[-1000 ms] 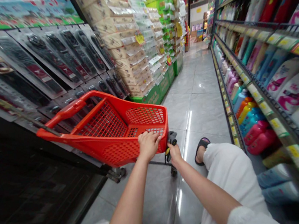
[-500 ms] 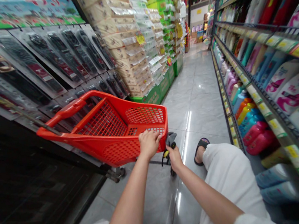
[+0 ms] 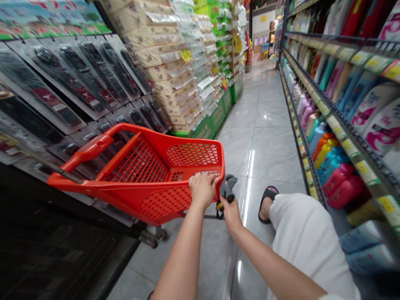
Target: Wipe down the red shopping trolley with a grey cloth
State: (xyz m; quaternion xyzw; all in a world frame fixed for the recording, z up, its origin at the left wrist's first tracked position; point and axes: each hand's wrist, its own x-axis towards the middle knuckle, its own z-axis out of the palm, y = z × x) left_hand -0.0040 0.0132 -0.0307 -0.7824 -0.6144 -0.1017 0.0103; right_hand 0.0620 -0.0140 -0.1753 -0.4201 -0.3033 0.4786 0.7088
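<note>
A red plastic shopping cart stands tilted in a store aisle, its basket empty and its handle toward the left shelving. My left hand is closed over the near rim of the basket. My right hand reaches under that corner and is closed around the grey caster wheel of the cart. I am low on the floor, with white trousers and a dark sandal stretched out ahead.
Hanging packaged goods cover the wall at left. Stacked tissue packs and green boxes stand farther along. Shelves of bottles and refill pouches line the right side. The glossy tiled aisle runs ahead.
My right hand has slid a little left and closer under the cart's corner, onto the wheel. The cart and my left hand have barely shifted.
</note>
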